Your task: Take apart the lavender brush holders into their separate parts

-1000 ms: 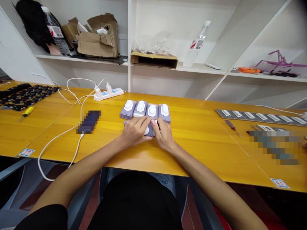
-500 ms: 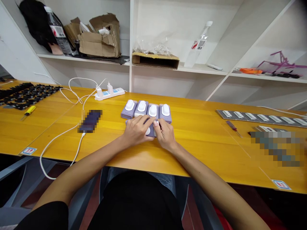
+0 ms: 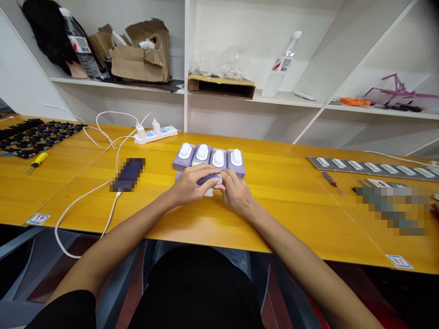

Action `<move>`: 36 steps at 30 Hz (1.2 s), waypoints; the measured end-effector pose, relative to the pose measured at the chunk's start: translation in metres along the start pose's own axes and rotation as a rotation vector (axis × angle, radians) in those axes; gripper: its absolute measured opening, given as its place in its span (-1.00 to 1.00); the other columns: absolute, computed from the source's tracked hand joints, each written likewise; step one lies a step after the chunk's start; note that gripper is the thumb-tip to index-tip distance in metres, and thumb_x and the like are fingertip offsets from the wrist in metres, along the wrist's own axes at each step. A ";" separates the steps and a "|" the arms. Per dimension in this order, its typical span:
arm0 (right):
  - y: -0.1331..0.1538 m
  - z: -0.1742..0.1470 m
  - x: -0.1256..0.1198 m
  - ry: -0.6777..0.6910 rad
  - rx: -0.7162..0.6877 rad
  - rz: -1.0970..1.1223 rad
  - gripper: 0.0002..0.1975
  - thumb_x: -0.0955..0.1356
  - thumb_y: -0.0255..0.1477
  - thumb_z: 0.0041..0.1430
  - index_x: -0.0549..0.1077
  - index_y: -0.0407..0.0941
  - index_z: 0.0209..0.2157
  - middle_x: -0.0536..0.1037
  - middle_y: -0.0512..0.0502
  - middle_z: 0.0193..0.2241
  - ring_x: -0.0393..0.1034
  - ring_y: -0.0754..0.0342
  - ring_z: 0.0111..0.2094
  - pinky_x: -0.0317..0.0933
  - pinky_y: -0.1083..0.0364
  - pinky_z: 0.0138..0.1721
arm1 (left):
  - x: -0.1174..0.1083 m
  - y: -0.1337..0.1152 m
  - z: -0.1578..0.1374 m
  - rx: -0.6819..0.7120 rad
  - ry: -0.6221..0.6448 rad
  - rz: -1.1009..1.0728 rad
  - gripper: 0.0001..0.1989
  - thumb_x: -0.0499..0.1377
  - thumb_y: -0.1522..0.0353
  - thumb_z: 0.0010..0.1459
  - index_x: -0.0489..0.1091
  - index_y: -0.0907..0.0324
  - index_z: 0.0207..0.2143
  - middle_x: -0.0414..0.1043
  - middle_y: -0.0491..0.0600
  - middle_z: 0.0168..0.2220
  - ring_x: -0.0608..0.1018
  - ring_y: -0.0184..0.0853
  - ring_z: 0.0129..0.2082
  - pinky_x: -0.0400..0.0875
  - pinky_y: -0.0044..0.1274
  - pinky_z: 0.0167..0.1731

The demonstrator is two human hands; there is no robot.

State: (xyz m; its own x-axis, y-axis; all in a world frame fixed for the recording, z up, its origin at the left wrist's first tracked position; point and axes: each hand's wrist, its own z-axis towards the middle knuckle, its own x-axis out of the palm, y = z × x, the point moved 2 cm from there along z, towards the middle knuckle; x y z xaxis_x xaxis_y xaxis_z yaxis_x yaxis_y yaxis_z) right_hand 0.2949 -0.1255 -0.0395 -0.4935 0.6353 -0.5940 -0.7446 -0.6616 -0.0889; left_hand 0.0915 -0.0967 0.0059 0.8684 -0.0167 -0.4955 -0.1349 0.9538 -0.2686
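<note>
Two hands, the left hand (image 3: pixel 190 185) and the right hand (image 3: pixel 236 192), meet over a wooden worktop (image 3: pixel 206 224), both grips clasped around one lilac unit (image 3: pixel 206 179) tipped on edge between them, its white end (image 3: pixel 218 179) toward three o'clock; whether it touches the worktop cannot be told. That unit appears unfinished, though the hands hide much of it. At nine o'clock, just beside the left hand, a lilac edge (image 3: pixel 177 176) shows, the rest hidden. Just beyond, at twelve o'clock, four more units (image 3: pixel 217 160) sit side by side, each topped by a white oval piece, and seem done. Farther off, at eleven o'clock, lies a white power strip (image 3: pixel 156 135), with a torn carton (image 3: pixel 140 59) shelved behind.
</note>
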 end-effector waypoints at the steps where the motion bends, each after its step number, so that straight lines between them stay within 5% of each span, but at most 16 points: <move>1: 0.002 0.001 -0.001 -0.009 -0.015 0.000 -0.68 0.18 -0.32 0.67 0.31 -0.16 0.28 0.60 -0.34 -0.10 0.56 -0.14 -0.18 0.41 0.03 -0.37 | 0.001 -0.001 0.000 0.010 -0.021 0.006 -0.79 0.28 0.38 0.47 0.63 0.21 0.08 0.75 0.14 -0.06 0.78 -0.20 -0.07 0.70 -0.36 -0.01; 7: 0.013 0.007 -0.007 -0.072 -0.037 0.001 -0.64 0.18 -0.33 0.67 0.30 -0.18 0.32 0.59 -0.40 -0.05 0.59 -0.18 -0.07 0.45 0.03 -0.38 | 0.007 -0.005 -0.007 0.084 -0.146 0.059 -0.78 0.32 0.44 0.38 0.66 0.25 0.04 0.78 0.18 -0.06 0.81 -0.19 -0.06 0.75 -0.40 0.00; 14: 0.019 0.011 -0.009 -0.123 -0.023 0.054 -0.66 0.20 -0.36 0.66 0.34 -0.16 0.30 0.61 -0.37 -0.07 0.59 -0.17 -0.07 0.47 0.03 -0.36 | 0.009 -0.004 -0.008 0.010 -0.168 0.056 -0.78 0.27 0.40 0.44 0.69 0.22 0.03 0.79 0.15 -0.05 0.81 -0.19 -0.03 0.73 -0.38 0.06; 18: 0.015 0.011 -0.013 -0.143 0.006 0.099 -0.69 0.22 -0.32 0.66 0.40 -0.15 0.23 0.60 -0.34 -0.11 0.58 -0.14 -0.13 0.47 0.03 -0.35 | -0.007 -0.004 -0.001 -0.047 -0.036 0.016 -0.72 0.26 0.27 0.49 0.68 0.21 0.09 0.79 0.13 -0.05 0.81 -0.19 -0.09 0.70 -0.42 0.00; 24: 0.009 0.013 -0.023 -0.149 0.072 0.195 -0.73 0.24 -0.30 0.65 0.47 -0.12 0.15 0.60 -0.29 -0.12 0.58 -0.08 -0.18 0.45 0.05 -0.35 | -0.021 0.005 0.003 -0.444 0.518 -0.079 -0.32 0.40 -0.07 0.26 0.58 0.17 0.24 0.72 0.03 -0.11 0.68 -0.18 -0.23 0.53 -0.46 -0.24; 29: 0.006 0.016 -0.033 -0.075 0.126 0.326 -0.68 0.27 -0.32 0.63 0.52 -0.09 0.24 0.60 -0.29 -0.08 0.58 -0.11 -0.14 0.53 -0.05 -0.21 | -0.017 0.010 0.002 -0.570 0.475 -0.239 -0.35 0.49 -0.06 0.11 0.63 0.21 0.06 0.53 -0.11 -0.33 0.47 -0.31 -0.37 0.35 -0.53 -0.37; 36: 0.004 0.014 -0.033 -0.056 0.173 0.462 -0.62 0.31 -0.38 0.60 0.56 -0.06 0.32 0.58 -0.29 0.03 0.58 -0.09 -0.09 0.53 -0.06 -0.17 | -0.015 0.009 0.002 -0.577 0.424 -0.300 -0.36 0.50 -0.07 0.10 0.63 0.20 0.04 0.49 -0.12 -0.34 0.41 -0.34 -0.39 0.32 -0.54 -0.37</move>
State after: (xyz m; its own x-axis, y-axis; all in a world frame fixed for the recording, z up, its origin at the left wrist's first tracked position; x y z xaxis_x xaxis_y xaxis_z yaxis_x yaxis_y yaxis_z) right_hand 0.3021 -0.1439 -0.0087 -0.8096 0.3144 -0.4957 -0.5034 -0.8062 0.3108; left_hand 0.0778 -0.0871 0.0126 0.6661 -0.4739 -0.5760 -0.2505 0.5852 -0.7712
